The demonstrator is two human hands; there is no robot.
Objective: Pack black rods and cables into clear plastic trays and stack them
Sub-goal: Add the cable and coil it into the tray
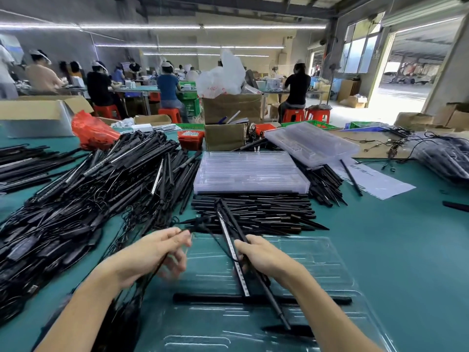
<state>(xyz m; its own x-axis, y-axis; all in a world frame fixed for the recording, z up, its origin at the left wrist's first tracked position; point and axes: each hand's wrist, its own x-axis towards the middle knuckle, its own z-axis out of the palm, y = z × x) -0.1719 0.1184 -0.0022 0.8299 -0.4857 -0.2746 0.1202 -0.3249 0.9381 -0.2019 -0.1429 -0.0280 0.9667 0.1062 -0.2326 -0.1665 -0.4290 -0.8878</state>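
On the green table [406, 250] a big heap of black rods and cables [88, 189] lies at the left. A stack of clear trays [250, 171] stands behind one open tray [317, 273]. The right hand [264, 255] grips a few rods [232, 240] above this tray. The left hand [152, 250] pinches a thin cable [203, 223].

My left hand [154, 252] is motion-blurred, so I cannot tell how its fingers lie on the thin cable [152, 273]. Near that hand, the clear plastic tray [330, 275] runs off the bottom edge, my forearms covering part of it. Left of the tray, the heap of black rods and cables [76, 199] blurs and is cut by the left edge. My right hand [264, 257] hides part of the rod bundle [228, 224].
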